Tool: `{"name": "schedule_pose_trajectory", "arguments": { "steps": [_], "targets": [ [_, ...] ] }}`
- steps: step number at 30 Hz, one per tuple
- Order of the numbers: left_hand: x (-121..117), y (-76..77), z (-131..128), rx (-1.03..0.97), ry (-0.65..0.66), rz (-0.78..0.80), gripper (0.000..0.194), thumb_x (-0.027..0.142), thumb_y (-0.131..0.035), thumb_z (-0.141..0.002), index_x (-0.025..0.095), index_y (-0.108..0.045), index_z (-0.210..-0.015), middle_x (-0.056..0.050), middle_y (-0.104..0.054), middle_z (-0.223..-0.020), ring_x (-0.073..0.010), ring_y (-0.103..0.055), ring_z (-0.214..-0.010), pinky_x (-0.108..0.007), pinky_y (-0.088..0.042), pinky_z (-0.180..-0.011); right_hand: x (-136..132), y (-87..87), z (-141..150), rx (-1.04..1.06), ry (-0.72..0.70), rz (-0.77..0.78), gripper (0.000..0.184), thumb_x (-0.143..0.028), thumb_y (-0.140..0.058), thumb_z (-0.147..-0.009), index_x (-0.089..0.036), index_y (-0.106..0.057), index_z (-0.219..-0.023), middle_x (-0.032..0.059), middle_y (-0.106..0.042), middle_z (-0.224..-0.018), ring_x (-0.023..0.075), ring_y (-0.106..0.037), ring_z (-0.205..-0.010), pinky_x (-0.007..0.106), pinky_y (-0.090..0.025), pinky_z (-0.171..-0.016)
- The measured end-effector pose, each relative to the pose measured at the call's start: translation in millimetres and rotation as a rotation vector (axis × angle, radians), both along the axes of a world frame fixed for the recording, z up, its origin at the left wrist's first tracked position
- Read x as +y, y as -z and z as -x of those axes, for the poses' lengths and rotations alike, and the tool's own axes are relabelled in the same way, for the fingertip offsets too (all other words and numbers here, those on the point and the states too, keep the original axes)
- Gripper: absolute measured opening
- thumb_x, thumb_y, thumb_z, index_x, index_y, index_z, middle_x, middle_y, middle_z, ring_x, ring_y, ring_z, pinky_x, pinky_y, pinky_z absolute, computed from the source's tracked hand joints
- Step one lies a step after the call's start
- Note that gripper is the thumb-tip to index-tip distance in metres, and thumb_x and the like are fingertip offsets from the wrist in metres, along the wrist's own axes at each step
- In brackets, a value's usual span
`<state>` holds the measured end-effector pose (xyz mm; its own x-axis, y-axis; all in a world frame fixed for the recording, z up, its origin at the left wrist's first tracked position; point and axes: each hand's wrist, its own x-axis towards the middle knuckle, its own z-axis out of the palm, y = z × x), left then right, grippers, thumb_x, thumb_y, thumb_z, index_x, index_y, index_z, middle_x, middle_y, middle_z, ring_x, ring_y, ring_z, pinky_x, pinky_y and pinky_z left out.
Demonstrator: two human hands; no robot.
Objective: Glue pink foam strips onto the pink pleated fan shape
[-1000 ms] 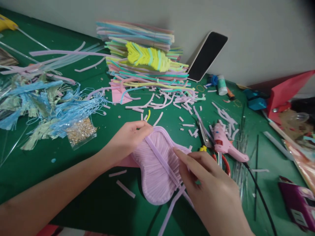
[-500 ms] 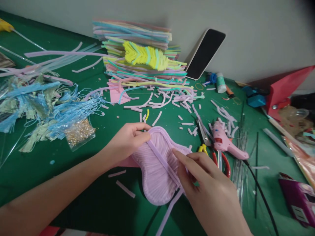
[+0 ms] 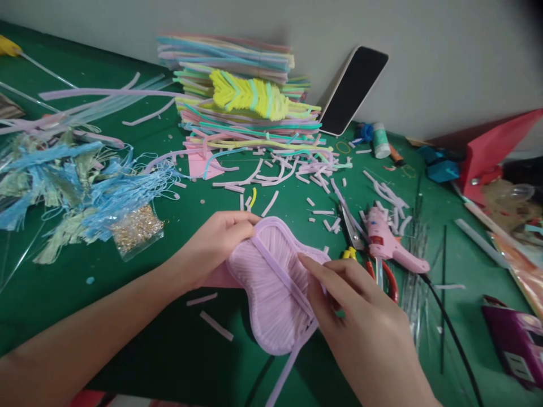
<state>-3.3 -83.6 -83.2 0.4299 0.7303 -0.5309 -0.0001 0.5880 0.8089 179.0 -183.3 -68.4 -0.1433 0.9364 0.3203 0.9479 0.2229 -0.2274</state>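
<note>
1. The lilac pipe-cleaner panel (image 3: 271,299), with curved lobes and a raised rim, is held between both hands over the green worktop (image 3: 161,350). Whether its underside touches the surface, I cannot tell.
2. A doubled lilac strip (image 3: 278,265) runs diagonally across its ribbed face, and a loose lilac stem (image 3: 286,373) trails from its lower right side towards the near edge of the view.
3. The left hand (image 3: 220,243) has its grip closed on the panel's upper left edge, thumb on top.
4. The right hand (image 3: 365,322) has its grip pinched at the right rim, thumb and index finger close together; the other fingers are partly hidden.
5. A pink sheet (image 3: 220,277) shows beside the panel, by the left wrist.
6. Right of the panel lie a pink glue gun (image 3: 382,234) and red-handled scissors (image 3: 351,226), blades pointing away.
7. Beyond it are lilac offcuts (image 3: 280,180), then stacked pipe cleaners (image 3: 229,53) with a yellow-and-mint chevron piece (image 3: 250,96) on them.
8. To the left, a clear bag of small gold-coloured pieces (image 3: 136,229) touches blue and green tassels (image 3: 123,189).
9. A smartphone (image 3: 354,93) leans against the wall.
</note>
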Motion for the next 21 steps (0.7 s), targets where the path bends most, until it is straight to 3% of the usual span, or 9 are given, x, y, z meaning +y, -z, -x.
{"name": "schedule_pose_trajectory", "arguments": {
  "steps": [17, 21],
  "targets": [
    [-2.3, 1.7, -0.2, 0.045, 0.023, 0.048, 0.011, 0.019, -0.055, -0.072, 0.019, -0.062, -0.081, 0.005, -0.054, -0.054, -0.009, -0.046, -0.046, -0.018, -0.033, -0.044, -0.7, -0.6, 3.4, -0.002, -0.01, 0.008, 0.022, -0.019, -0.05, -0.091, -0.017, -0.069, -0.103, 0.0036, -0.062, -0.082, 0.0071, -0.06, -0.055, 0.016, -0.043, -0.042],
    [-2.4, 0.0, 0.7, 0.073, 0.043, -0.008, 0.011, 0.024, -0.057, -0.075, 0.019, -0.064, -0.081, 0.005, -0.054, -0.057, -0.0091, -0.045, -0.047, -0.019, -0.033, -0.045, -0.4, -1.1, 5.5, -0.003, -0.003, 0.008, 0.022, -0.019, -0.051, -0.091, -0.018, -0.069, -0.103, 0.0036, -0.062, -0.081, 0.0077, -0.06, -0.055, 0.017, -0.043, -0.041]
  ]
}}
